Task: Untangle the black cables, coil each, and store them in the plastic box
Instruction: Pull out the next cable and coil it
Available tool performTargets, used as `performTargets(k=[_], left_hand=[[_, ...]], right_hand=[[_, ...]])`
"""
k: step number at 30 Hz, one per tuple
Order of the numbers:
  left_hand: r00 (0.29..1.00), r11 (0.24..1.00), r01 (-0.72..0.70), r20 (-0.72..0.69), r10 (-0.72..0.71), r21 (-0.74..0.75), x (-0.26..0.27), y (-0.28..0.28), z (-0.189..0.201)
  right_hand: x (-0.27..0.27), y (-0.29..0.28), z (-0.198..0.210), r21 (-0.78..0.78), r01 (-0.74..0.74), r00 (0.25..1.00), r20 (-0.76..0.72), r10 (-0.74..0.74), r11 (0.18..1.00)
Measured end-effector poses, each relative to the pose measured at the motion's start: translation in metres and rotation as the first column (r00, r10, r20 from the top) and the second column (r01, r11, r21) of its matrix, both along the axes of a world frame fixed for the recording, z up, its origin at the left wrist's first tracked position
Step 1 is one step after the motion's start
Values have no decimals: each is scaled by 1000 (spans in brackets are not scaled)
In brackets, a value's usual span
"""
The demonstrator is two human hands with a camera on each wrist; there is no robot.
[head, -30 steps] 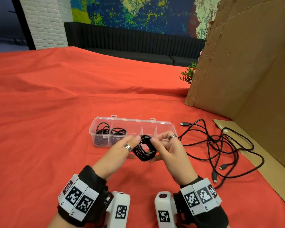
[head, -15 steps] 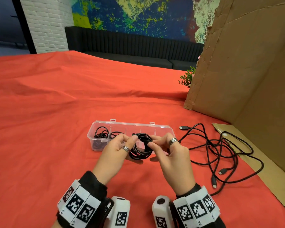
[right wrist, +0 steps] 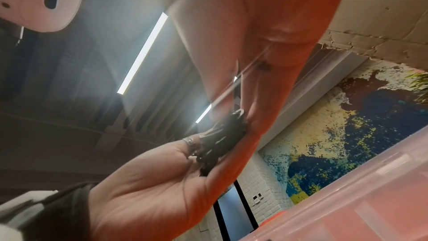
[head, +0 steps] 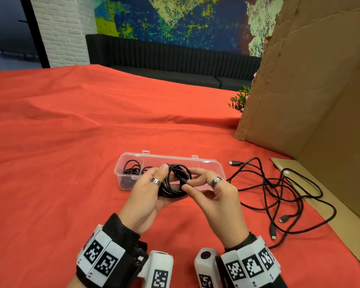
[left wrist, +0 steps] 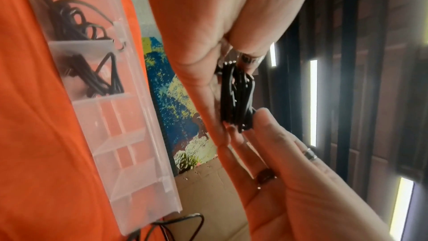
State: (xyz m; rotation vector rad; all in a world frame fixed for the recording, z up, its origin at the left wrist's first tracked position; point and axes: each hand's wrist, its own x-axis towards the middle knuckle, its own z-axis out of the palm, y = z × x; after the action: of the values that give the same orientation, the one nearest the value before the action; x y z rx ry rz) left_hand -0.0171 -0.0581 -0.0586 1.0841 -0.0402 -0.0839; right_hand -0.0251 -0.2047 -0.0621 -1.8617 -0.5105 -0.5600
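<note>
A black coiled cable (head: 174, 181) (left wrist: 236, 98) (right wrist: 220, 140) hangs between both hands, just in front of the clear plastic box (head: 208, 163) (left wrist: 129, 135). My left hand (head: 152, 188) grips the coil's left side, thumb over the loops. My right hand (head: 197, 183) pinches the cable's end at the coil's right side between thumb and forefinger. Coiled black cables (head: 131, 170) (left wrist: 76, 25) fill the box's two left compartments. A tangle of loose black cables (head: 279, 192) lies on the red cloth to the right.
A tall cardboard panel (head: 312, 80) stands at the right, with a cardboard strip (head: 328, 206) lying at its foot. A small green plant (head: 239, 100) peeks out behind the panel. Red cloth (head: 60, 163) covers the table; a dark sofa (head: 164, 61) stands beyond.
Both hands carried the coil a little forward toward the box. The right hand shifted from holding the loops to pinching the cable end at the coil's right side.
</note>
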Motion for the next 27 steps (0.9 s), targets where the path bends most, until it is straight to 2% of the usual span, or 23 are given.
performTargets(k=[4,6,8,11,12,14,16,18,20,22,24,27], left_hand=[[997,995,49,-53,-53,-86,0,0,1],[996,992,87,-24,-89,-96,-2,2,1],[995,995,98,37,-98,-21,-3,3,-1],[997,997,64,50,-67,51,-2,6,-7],[997,997,58,50,-61,58,-1,7,-7],[997,995,59,50,-62,76,-1,8,-7],[996,991,75,42,-81,114,-1,8,-7],[990,982,131,32,-136,135,-3,8,-7],[980,968,194,23,-200,158,-6,9,-6],[973,946,214,29,-228,243,-7,10,-7],[975,924,190,44,-217,333,-5,10,-9],[981,920,157,51,-187,359,-4,9,-11]], right_hand=[[1,2,-3,-8,8,999,41,-8,1000],[1,3,-5,-30,13,996,88,-10,999],[1,5,-6,-85,17,992,127,-6,996],[-2,4,-5,-240,43,989,150,-7,970],[-3,1,-2,-234,24,994,108,2,972],[-5,-4,10,-60,-72,994,-90,67,996],[-2,-7,26,87,-153,941,-292,172,984],[6,-6,40,2,-237,882,-420,216,972],[14,-3,51,-171,-312,868,-451,207,934],[22,0,60,-274,-345,862,-470,189,898],[27,3,65,-288,-388,827,-529,193,876],[29,11,62,-307,-446,792,-573,211,841]])
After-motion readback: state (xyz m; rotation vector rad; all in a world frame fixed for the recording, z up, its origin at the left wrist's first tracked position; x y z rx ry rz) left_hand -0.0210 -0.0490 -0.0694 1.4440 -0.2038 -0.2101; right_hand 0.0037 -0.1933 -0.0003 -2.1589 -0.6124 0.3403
